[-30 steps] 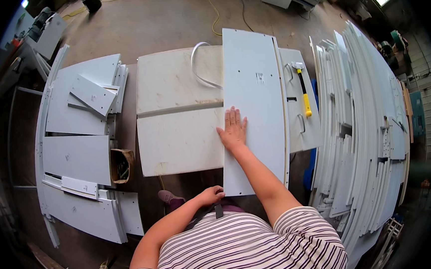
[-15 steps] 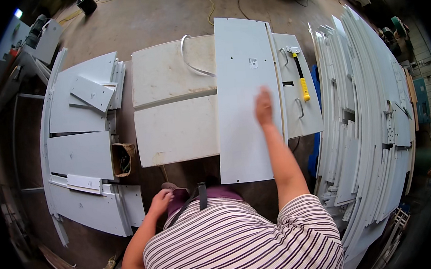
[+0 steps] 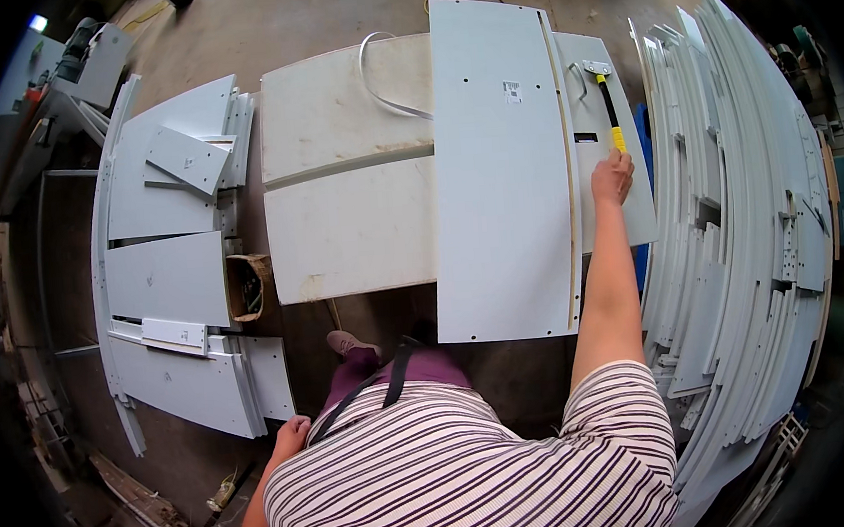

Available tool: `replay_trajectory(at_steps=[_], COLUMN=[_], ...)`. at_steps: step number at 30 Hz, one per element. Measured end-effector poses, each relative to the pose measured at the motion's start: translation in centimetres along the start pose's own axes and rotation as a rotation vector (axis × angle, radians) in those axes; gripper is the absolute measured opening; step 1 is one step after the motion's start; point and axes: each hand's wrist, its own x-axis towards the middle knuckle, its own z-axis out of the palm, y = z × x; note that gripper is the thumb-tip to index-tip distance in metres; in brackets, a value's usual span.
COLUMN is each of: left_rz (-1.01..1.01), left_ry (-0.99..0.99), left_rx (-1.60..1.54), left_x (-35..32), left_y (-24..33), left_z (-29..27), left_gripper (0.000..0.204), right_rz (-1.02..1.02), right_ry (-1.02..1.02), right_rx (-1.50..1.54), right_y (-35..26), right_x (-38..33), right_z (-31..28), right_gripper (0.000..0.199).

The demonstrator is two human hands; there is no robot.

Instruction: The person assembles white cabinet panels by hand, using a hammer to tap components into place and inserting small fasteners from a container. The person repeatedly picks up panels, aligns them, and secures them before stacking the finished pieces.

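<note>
A hammer (image 3: 609,104) with a silvery head, black shaft and yellow grip lies on the right part of the worktable, near a metal pull handle. My right hand (image 3: 613,178) is closed around the lower end of its grip, hiding that end. Just left of this hand, a long white panel (image 3: 502,189) lies across the table, with small holes, a label and a groove along its right side. Down by my left hip, my left hand (image 3: 295,433) hangs with its fingers curled, apart from the panels beside it; I see nothing in it.
The worktable (image 3: 352,239) has worn white boards and a curved white strip (image 3: 367,76). Stacked panels (image 3: 168,271) stand at the left beside an open cardboard box (image 3: 249,287). A tall stack of white boards (image 3: 722,213) fills the right side.
My right hand has moved right from the long panel to the hammer and closed on its grip. My left hand has dropped lower and to the left. The whole view has shifted slightly.
</note>
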Motion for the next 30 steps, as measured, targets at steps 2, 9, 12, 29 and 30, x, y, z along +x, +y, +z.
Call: replay_trajectory(at_steps=[2, 9, 12, 29, 30], left_rz=[0.056, 0.209, -0.027, -0.359, -0.378], left_ry=[0.017, 0.174, 0.144, 0.538, 0.506], left_rx=[-0.101, -0.151, -0.6, -1.716, -1.738], left_x=[1.1, 1.7, 2.8, 34.0, 35.0], left_y=[-0.4, 5.7, 4.0, -10.5, -11.0], left_z=[0.9, 0.7, 0.4, -12.9, -13.7], left_gripper=[0.028, 0.034, 0.031, 0.049, 0.049], right_rz=[-0.128, -0.449, -0.508, -0.45, -0.473], right_ry=[0.103, -0.121, -0.344, -1.238, -1.225], right_rx=[0.185, 0.78, 1.038, 0.696, 0.675], right_y=[-1.2, -18.3, -25.6, -36.5, -37.7], right_x=[-0.3, -12.2, -19.0, -33.1, -33.3], right_z=[0.5, -5.1, -9.6, -17.3, -17.8], right_gripper=[0.032, 0.027, 0.023, 0.012, 0.012])
